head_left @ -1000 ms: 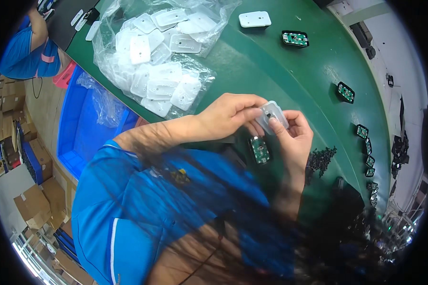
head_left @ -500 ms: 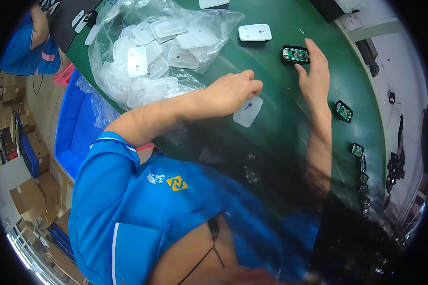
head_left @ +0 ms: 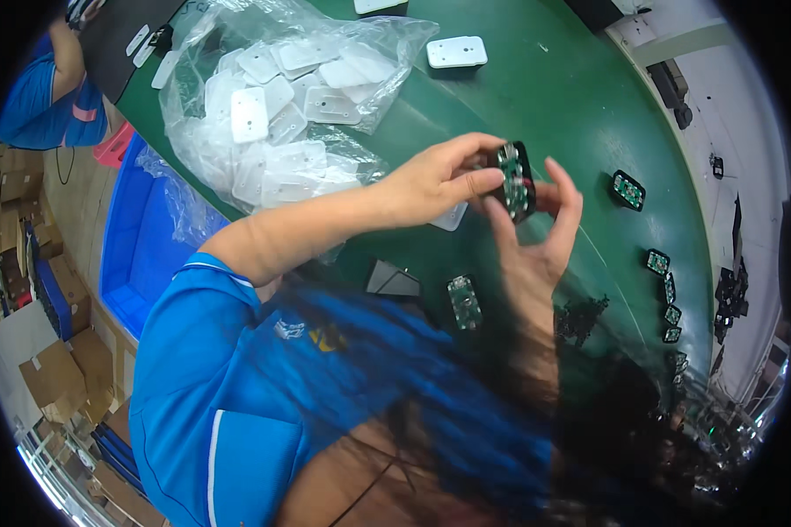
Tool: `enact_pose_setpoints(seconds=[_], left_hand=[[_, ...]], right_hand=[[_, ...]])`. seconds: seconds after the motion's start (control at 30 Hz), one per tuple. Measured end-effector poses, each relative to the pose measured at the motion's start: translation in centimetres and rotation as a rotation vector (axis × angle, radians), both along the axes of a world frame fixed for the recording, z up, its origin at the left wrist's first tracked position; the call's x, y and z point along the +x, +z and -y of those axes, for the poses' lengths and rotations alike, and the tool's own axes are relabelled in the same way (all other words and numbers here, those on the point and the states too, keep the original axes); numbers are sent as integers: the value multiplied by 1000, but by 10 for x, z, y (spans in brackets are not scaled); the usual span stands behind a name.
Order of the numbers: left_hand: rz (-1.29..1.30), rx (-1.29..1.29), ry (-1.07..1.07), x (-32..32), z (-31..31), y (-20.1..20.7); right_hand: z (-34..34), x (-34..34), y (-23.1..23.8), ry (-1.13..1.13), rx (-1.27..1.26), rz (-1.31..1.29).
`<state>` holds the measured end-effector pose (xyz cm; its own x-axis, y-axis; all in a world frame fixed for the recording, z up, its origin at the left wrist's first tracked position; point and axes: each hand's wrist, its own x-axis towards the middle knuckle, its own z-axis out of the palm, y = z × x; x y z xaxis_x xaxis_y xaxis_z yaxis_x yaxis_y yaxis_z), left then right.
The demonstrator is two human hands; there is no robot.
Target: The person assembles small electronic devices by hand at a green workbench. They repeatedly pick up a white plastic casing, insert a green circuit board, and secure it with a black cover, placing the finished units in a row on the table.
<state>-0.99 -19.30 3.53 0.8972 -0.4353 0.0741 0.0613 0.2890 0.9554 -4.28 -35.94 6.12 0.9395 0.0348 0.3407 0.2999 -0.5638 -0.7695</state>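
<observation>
Between my hands is a black housing with a green circuit board [head_left: 516,180] in it, tilted up off the table. My left hand [head_left: 453,180] pinches its left side, with the thumb across the edge of the board. My right hand [head_left: 536,233] grips its lower right part; the thumb is at the lower end, and the index finger sticks up apart from it. Partly covered by my left hand, a white plastic plate [head_left: 450,217] lies on the table beneath. Closer to my body are another circuit board [head_left: 464,303] and a dark grey flat piece [head_left: 394,279].
A clear plastic bag [head_left: 373,119] full of white plates [head_left: 250,114] lies at the left on the green table [head_left: 536,97]. A white-topped black case [head_left: 457,53] stands beyond my hands. Several black housings with boards [head_left: 627,190] line the right edge. A blue bin [head_left: 141,237] stands left; a co-worker's arm [head_left: 66,61] shows far left.
My right hand has brought the housing with the board from the far right toward my body. My left hand has left the white plate and taken hold of the housing.
</observation>
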Motion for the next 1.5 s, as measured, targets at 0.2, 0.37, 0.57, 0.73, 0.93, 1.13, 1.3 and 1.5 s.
enact_pose_setpoints(seconds=[0.2, 0.37, 0.57, 0.73, 0.93, 1.13, 1.3, 1.5], left_hand=[[-325, -94, -376, -27, -16, 19], [-434, -142, -586, -45, -19, 27], [344, 146, -16, -70, -9, 38], [593, 205, 169, -81, -7, 40], [440, 118, 120, -81, -7, 29], [242, 46, 70, -77, -8, 29], [474, 210, 178, -73, -9, 26], [922, 340, 304, -62, -9, 22]], right_hand=[[20, -32, 36, 257, -38, 16], [22, -41, 54, 432, -51, 133], [-10, -66, 28, 92, 319, 275], [-38, -79, 29, -20, 743, 215], [-34, -69, 14, -10, 483, 354], [-26, -68, 23, -21, 82, 366], [-19, -71, 29, 10, 305, 26], [-10, -70, 22, 78, 908, -395]])
